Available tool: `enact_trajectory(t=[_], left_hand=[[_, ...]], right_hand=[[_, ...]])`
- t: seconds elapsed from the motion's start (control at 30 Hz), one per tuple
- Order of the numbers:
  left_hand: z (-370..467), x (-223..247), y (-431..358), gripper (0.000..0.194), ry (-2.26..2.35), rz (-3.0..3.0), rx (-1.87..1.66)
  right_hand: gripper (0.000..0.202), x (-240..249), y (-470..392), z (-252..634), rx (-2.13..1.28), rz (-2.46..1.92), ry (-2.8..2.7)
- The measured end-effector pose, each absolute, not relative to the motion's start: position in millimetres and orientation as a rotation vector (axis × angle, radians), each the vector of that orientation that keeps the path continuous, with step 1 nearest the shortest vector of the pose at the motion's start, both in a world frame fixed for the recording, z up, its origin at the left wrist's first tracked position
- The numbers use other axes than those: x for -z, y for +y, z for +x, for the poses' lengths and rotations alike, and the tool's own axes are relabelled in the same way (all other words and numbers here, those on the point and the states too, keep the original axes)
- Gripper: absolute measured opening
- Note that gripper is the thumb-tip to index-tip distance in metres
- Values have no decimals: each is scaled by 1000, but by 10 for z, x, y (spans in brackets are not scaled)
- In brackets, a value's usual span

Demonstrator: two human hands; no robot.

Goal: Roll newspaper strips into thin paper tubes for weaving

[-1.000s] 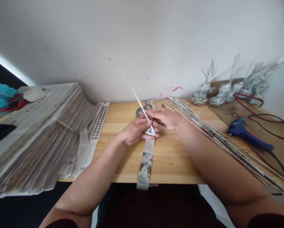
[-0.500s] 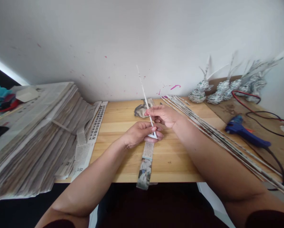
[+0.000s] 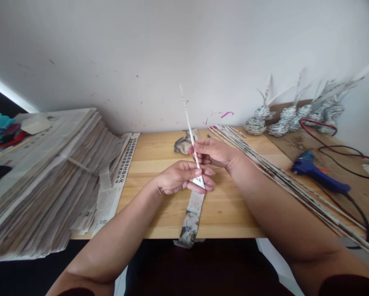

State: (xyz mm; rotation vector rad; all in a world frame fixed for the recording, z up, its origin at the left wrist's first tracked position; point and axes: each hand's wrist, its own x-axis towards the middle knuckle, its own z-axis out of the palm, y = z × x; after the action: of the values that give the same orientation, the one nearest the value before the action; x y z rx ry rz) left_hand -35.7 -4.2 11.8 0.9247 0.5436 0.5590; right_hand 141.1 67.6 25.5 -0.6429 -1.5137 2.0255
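Observation:
A thin white paper stick [image 3: 188,119], apparently rolled paper, slants up and away from my hands over the table. My left hand [image 3: 184,176] grips its near end between thumb and fingers, where it meets a folded white bit. Further up, the fingertips of my right hand [image 3: 213,152] pinch the stick. Below my left hand hangs a newspaper strip [image 3: 190,224] with print and a picture, reaching past the table's front edge. Whether its upper end joins the stick is hidden by my hand. Behind my right hand lies a crumpled cloth or paper [image 3: 182,145].
A tall newspaper stack [image 3: 51,181] stands at left. On the right lie several long paper sticks [image 3: 258,162], a blue glue gun [image 3: 321,172] with its cord, and woven paper figures [image 3: 258,121] on a brown board [image 3: 295,148]. A wall rises behind the wooden table [image 3: 233,209].
My left hand has come slightly nearer and lower, and the stick's near end has dropped with it. The right hand still pinches the stick a little higher up.

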Motion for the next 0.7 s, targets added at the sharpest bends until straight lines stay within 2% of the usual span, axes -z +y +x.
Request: enact_trajectory(t=[0.3, 0.5, 0.7], left_hand=[[-295, -30, -20, 34, 720, 1037, -649], [-300, 4, -6, 34, 751, 1061, -676], [-361, -87, -20, 31, 627, 999, -610]], right_hand=[[35, -321, 642, 1342, -1797, -910, -1483], [39, -365, 600, 1277, -1402, -988, -1493], [39, -312, 665, 1451, -1966, -740, -1610]])
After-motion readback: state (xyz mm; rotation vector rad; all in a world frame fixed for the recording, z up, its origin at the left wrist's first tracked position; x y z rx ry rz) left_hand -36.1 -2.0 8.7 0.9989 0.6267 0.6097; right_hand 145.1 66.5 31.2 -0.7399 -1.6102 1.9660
